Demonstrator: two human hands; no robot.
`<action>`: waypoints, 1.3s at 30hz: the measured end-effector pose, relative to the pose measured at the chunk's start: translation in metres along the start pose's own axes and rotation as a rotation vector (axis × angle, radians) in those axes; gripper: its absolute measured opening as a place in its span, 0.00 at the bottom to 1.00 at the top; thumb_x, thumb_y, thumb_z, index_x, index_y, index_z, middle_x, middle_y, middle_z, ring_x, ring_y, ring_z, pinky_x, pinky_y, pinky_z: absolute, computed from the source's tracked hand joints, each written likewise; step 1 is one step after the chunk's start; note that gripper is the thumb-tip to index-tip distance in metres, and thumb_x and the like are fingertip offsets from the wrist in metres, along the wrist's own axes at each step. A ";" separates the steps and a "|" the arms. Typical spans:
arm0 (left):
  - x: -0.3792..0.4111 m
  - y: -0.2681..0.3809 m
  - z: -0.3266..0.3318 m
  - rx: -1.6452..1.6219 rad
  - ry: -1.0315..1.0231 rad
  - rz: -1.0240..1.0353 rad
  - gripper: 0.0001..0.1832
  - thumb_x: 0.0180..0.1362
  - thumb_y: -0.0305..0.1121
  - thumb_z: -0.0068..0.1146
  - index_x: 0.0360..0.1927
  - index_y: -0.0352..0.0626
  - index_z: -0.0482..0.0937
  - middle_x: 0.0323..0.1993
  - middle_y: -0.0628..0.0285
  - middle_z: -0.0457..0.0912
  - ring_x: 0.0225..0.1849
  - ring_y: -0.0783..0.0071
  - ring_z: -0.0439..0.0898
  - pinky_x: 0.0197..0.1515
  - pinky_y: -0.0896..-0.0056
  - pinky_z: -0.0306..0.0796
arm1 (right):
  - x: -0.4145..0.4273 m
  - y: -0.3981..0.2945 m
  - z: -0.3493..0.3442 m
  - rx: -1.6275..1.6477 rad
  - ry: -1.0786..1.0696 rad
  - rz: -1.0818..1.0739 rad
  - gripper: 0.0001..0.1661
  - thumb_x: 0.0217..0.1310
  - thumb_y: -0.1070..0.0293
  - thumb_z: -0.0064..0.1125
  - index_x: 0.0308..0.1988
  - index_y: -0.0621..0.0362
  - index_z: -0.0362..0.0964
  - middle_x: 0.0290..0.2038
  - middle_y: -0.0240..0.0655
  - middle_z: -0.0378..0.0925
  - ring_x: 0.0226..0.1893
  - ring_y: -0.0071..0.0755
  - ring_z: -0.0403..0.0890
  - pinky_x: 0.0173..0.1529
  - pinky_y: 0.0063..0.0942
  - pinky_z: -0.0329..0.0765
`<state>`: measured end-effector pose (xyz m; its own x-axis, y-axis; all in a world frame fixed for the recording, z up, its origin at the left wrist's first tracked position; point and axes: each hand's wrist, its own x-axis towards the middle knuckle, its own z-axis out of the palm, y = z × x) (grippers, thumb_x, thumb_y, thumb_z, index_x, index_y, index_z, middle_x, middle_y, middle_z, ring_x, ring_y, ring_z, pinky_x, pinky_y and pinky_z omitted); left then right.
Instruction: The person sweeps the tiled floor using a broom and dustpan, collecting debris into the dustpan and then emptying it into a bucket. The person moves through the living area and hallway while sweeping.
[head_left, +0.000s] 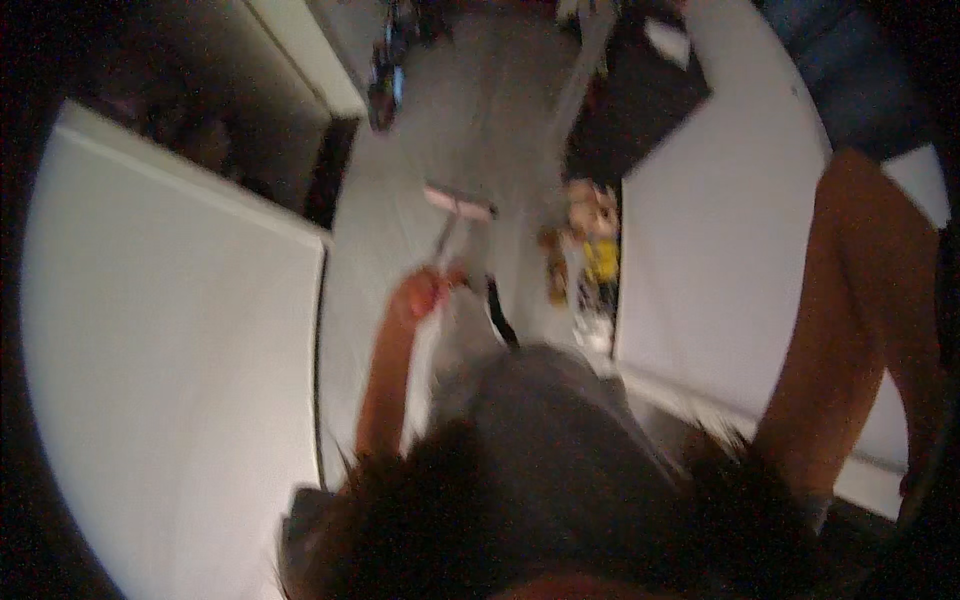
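My left hand (421, 296) is closed around the thin handle of a T-shaped tool with a pale pink head (459, 204). It looks like a squeegee or flat mop, but blur hides the details. The tool's head points away from me above the grey floor (487, 112). My right arm (832, 315) is raised and sharply bent at the elbow on the right side. Its forearm drops into the dark rim of the picture, where my right hand (913, 480) is only a dim shape. Whether it holds anything cannot be seen.
White panels or walls stand at left (172, 322) and right (712, 225), with a narrow floor strip between. Blurred items, one a yellow object (601, 259), lie along the right panel's base. A dark-and-blue object (386, 82) stands further ahead at left.
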<state>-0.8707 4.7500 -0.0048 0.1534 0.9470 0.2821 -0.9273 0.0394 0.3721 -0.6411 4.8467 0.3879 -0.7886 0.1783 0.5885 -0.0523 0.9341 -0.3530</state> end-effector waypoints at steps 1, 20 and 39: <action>0.002 -0.004 -0.011 -0.065 -0.002 -0.059 0.07 0.52 0.32 0.47 0.26 0.40 0.74 0.31 0.55 0.75 0.32 0.67 0.73 0.42 0.57 0.70 | 0.012 0.019 0.009 -0.020 -0.009 0.054 0.27 0.58 0.54 0.41 0.52 0.62 0.58 0.49 0.40 0.66 0.50 0.34 0.66 0.53 0.31 0.62; 0.459 0.221 -0.206 0.095 0.392 -0.317 0.10 0.52 0.34 0.49 0.28 0.36 0.71 0.27 0.55 0.74 0.28 0.69 0.74 0.50 0.67 0.66 | 0.075 0.587 0.184 0.598 0.445 1.122 0.22 0.56 0.60 0.50 0.50 0.55 0.64 0.49 0.33 0.66 0.46 0.33 0.67 0.52 0.28 0.62; 0.890 0.230 -0.289 0.256 0.660 -0.580 0.45 0.44 0.27 0.58 0.62 0.47 0.41 0.33 0.62 0.70 0.24 0.75 0.70 0.23 0.77 0.66 | 0.179 1.018 0.150 0.684 -0.121 0.841 0.30 0.44 0.55 0.60 0.43 0.61 0.61 0.35 0.37 0.70 0.34 0.32 0.72 0.39 0.30 0.73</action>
<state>-1.0459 5.6945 0.0761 0.2721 0.7941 -0.5435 -0.6501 0.5681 0.5046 -0.9275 5.7834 0.0249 -0.7842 0.6135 -0.0929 0.2319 0.1510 -0.9609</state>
